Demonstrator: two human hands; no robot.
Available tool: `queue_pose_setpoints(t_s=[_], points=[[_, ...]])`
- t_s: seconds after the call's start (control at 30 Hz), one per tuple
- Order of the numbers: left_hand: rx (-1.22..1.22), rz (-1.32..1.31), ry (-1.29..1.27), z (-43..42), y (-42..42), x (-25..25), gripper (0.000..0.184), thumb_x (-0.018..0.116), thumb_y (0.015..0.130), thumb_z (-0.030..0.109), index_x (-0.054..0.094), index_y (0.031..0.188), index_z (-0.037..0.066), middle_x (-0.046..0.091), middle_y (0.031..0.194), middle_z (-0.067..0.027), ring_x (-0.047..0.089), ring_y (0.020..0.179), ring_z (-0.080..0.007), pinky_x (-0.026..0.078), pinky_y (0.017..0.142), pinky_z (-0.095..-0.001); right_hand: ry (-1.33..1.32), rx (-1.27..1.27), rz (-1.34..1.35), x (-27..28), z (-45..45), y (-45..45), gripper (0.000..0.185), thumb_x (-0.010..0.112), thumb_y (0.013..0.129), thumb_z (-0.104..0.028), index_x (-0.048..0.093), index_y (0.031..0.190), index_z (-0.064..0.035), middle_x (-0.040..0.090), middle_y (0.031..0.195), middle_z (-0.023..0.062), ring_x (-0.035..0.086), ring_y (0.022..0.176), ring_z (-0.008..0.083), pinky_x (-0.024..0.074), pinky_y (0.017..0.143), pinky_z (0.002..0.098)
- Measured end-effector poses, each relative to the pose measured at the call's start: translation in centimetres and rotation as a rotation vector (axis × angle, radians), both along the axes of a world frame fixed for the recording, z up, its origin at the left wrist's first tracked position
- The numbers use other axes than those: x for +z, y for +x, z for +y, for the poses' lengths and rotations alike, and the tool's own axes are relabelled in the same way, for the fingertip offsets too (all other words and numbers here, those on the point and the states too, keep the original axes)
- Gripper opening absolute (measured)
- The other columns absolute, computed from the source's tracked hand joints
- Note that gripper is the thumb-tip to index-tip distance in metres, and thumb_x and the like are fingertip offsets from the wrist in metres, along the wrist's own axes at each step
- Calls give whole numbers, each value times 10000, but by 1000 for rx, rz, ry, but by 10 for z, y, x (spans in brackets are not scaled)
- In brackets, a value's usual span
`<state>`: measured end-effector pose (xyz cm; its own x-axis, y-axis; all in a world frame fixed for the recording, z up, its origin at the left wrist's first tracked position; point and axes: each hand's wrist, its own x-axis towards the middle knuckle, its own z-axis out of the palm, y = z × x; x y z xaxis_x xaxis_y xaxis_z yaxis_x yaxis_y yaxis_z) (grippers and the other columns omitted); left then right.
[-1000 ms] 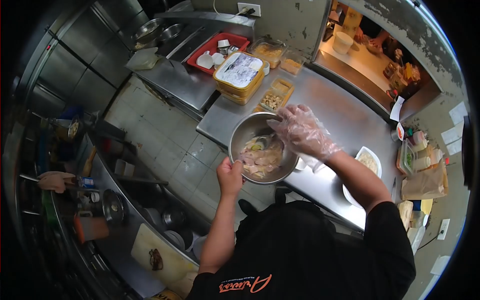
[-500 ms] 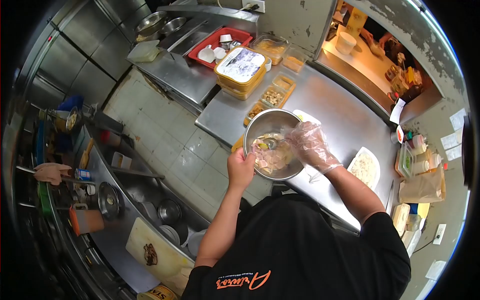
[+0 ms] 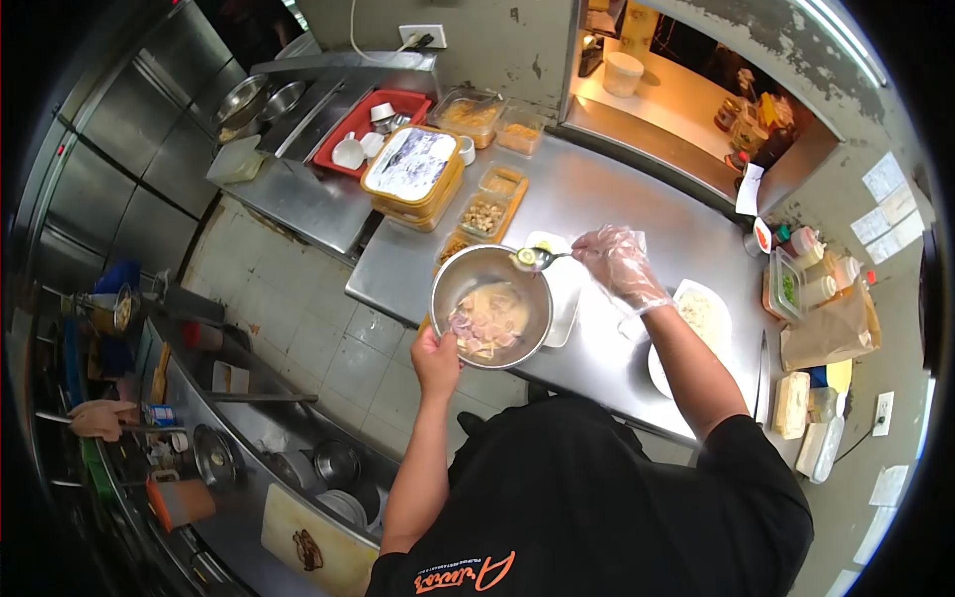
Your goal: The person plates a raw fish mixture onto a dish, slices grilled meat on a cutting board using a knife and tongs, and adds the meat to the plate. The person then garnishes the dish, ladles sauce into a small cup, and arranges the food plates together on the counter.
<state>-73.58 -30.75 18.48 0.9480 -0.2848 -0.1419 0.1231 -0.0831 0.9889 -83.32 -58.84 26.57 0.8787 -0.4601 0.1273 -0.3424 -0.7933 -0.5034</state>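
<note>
My left hand (image 3: 436, 364) grips the near-left rim of a steel mixing bowl (image 3: 538, 316), fingers closed around its edge. Inside are pale pinkish pieces (image 3: 487, 326) in a cloudy liquid. Over the bowl's far-right rim, my right hand (image 3: 619, 265), in a clear plastic glove, holds a metal spoon (image 3: 541, 259). On the spoon's tip sits a small yellow-green piece (image 3: 525, 257). A white tray (image 3: 563, 310) lies on the counter just right of the bowl, partly hidden by it.
White dishes with a pale, grainy food (image 3: 699, 310) stand to the right, near a knife (image 3: 762, 378). Food containers (image 3: 484, 214) and a stacked tub (image 3: 412, 167) line the far left. Sauce bottles (image 3: 822, 267) and a paper bag (image 3: 831, 333) sit by the wall.
My right hand has drawn the spoon up out of the bowl, with the small piece now on it. The view has turned, and the bowl appears further left.
</note>
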Motion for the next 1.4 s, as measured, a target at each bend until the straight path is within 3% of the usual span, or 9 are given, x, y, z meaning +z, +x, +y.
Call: queue_pose_setpoints(t_s=[0.23,0.47,0.67,0.77,0.8,0.87,0.93,1.17,1.4], points=[[20,23,42,9,-3,2,106,538,842,37,612,776,0,576,598,-19,495,437,-62,372,364,-242,-496,-185,220,-75,-53,15,116,595,685,-120,703,725,-103,665,780,127,658,778,297,523,688,407],[23,-48,109,7,-6,2,110,560,843,57,610,767,-4,571,592,-13,498,445,-65,385,377,-251,-531,-57,16,-70,-47,24,68,620,657,-134,680,680,-113,661,775,123,651,742,308,514,708,416],[17,-91,85,-15,-3,5,110,595,854,69,609,767,4,567,602,5,489,460,-54,377,393,-249,-398,-228,-24,-70,-54,11,81,587,701,-98,667,707,-112,661,800,114,647,738,313,502,677,441],[-21,-113,85,-26,4,2,122,606,863,82,612,771,3,540,597,20,467,479,-43,360,411,-243,-313,93,-237,-44,-26,3,125,567,731,-73,669,789,-115,649,829,104,635,753,319,498,674,440],[-55,-120,87,-30,6,1,128,608,866,88,613,773,1,530,596,26,459,490,-38,355,420,-241,-364,135,-76,-37,-15,5,174,574,780,-37,691,865,-134,644,818,91,635,801,294,507,703,411],[-117,-223,118,-39,10,-3,121,589,851,64,588,751,-4,504,603,40,430,545,-37,359,479,-246,-108,234,-228,-37,3,23,189,591,756,-40,691,880,-140,638,808,94,627,781,295,499,670,417],[-181,-377,168,-49,14,2,114,574,840,48,571,739,-4,504,612,46,425,572,-40,367,502,-255,-228,338,-219,-51,13,37,116,579,763,-91,660,841,-118,618,816,114,615,785,310,488,674,431],[-95,-547,192,-65,36,-28,146,569,778,60,505,664,-4,474,529,-97,444,511,-126,391,505,-318,-314,480,-139,-76,-3,17,64,591,740,-99,639,781,-106,613,823,101,601,805,295,452,736,444],[-93,-623,289,-69,28,-31,177,574,792,118,519,686,-13,537,593,-185,519,529,-330,412,529,-421,-329,349,-31,-69,-29,7,187,584,725,-61,709,843,-135,641,824,128,625,807,320,478,711,444]])
